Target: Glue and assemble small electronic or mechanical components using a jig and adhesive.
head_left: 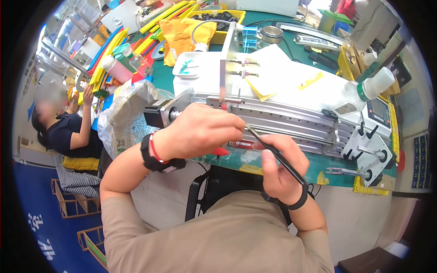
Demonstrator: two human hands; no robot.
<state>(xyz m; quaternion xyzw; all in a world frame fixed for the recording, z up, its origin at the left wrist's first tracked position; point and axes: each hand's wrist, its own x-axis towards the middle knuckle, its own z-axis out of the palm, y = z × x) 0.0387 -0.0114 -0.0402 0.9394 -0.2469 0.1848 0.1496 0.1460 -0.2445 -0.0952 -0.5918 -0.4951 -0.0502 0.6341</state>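
My right hand (pixel 284 168) is closed around slim black tweezers (pixel 284 160), held like a pen. Their thin tip points up and left to the fingertips of my left hand (pixel 207 129). That hand's fingers are pinched together, and whatever they hold is hidden or too small to make out. Both hands are over the front of a long metal rail machine (pixel 282 119) with a black motor (pixel 157 114) at its left end. Behind my left fingers rises an upright metal plate (pixel 227 59). A red-handled tool (pixel 220 151) lies partly hidden below my left hand.
A white tray (pixel 186 73) with small teal pieces sits behind the machine. At right are a white bottle (pixel 364 93), a control panel (pixel 378 111) and pliers (pixel 348 172) near the table edge. A plastic bag (pixel 123 113) lies left; beyond it another person (pixel 68 123) sits.
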